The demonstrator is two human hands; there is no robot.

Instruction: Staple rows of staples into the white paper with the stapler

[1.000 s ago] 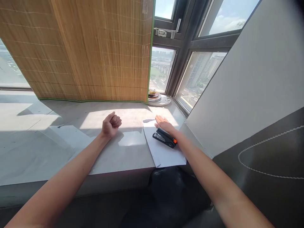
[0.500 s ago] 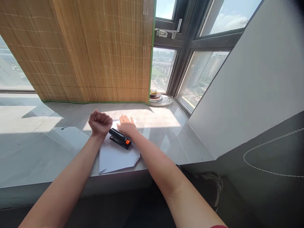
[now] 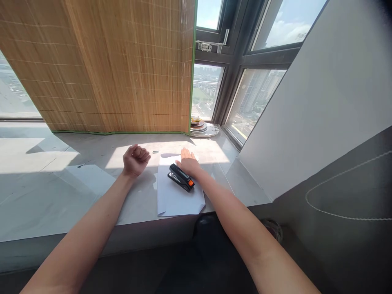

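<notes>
A sheet of white paper (image 3: 174, 202), folded at its lower corners, lies near the front edge of the sill. On it rests a black stapler (image 3: 179, 176) with an orange patch at its near end. My right hand (image 3: 188, 163) lies flat on the far right part of the paper, fingers stretched out, right beside the stapler. To the left of the paper, my left hand (image 3: 136, 160) is closed in a fist over the sill, and no object shows in it. Two small grey strips, perhaps staples (image 3: 155, 152), lie on the sill between the hands.
The pale stone sill (image 3: 92, 196) runs along the window. A bamboo blind (image 3: 122, 69) hangs behind it. Stacked plates (image 3: 203, 129) stand in the far corner by the window frame. A white wall (image 3: 306, 102) closes the right side, with a beaded cord (image 3: 324, 183) hanging there.
The paper and stapler have slid to the right along with my right hand, and the paper is turned straighter. My left fist has shifted slightly right. The small grey strips now show.
</notes>
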